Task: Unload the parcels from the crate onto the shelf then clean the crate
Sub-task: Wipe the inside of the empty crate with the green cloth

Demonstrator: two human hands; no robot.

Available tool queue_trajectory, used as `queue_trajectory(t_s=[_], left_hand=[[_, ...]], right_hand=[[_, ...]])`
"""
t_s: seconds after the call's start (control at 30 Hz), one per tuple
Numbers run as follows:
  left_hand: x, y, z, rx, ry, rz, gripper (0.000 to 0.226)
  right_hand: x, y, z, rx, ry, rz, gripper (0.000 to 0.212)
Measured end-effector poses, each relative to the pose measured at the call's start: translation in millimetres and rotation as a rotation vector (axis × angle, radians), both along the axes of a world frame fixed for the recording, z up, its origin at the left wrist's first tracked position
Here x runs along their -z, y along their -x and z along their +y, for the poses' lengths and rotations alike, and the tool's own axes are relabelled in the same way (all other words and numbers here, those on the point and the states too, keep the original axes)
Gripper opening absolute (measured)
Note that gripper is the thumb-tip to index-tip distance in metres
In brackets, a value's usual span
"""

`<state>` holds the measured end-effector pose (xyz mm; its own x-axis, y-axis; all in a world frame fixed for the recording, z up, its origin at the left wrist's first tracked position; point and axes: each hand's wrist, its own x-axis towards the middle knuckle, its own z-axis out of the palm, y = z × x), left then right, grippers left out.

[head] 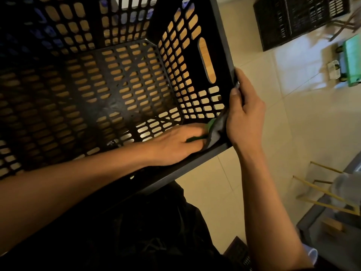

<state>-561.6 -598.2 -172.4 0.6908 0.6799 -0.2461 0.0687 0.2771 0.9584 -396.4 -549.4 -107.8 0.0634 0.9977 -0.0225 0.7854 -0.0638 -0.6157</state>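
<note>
A black plastic crate (109, 81) with slotted walls and a slotted bottom fills most of the view, seen from above with its open top toward the camera, and nothing but a cloth and a hand lies inside it. The left hand (175, 145) reaches into the crate at its near right corner, its fingers (197, 132) bent down over a cloth (213, 132) that is green on one part and grey on another, pressing it against the inside of that corner where the near wall meets the right wall. The right hand (244, 118) is outside the crate and grips the rim of the right wall near the same corner, with the thumb (235, 92) laid along the top edge and the other fingers curled round the outer side. An oval handle slot (207, 60) shows in the right wall, just beyond the right hand. Wood-coloured surface shows through the slots of the crate. The floor (293, 124) to the right is pale tile. On it, well apart from the crate, stands a second black crate (293, 20) at the far right, and near it a green flat cart (351, 61) on small wheels. At the lower right a grey frame with yellow rods (328, 194) is blurred, and what it is cannot be told.
</note>
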Motion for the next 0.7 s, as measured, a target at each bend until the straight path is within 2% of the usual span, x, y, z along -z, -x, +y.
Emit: queue_trajectory(t_s=[0.1,0.17,0.43,0.53,0.7], left_hand=[[9,5,-2,0.114,-0.014,0.128,0.044],[22,10,-3,0.149,-0.026,0.197,0.048],[95,6,15,0.178,0.169,0.399,0.030],[104,-6,24,0.131,0.181,0.411,0.033],[90,-4,23,0.099,0.177,0.297,0.031]], right_hand=[[2,0,-1,0.008,-0.002,0.014,0.043],[3,0,-2,0.016,-0.011,0.021,0.043],[4,1,-2,0.031,-0.025,0.032,0.043],[5,1,-1,0.042,-0.022,0.035,0.043],[5,1,-1,0.051,-0.032,0.034,0.043]])
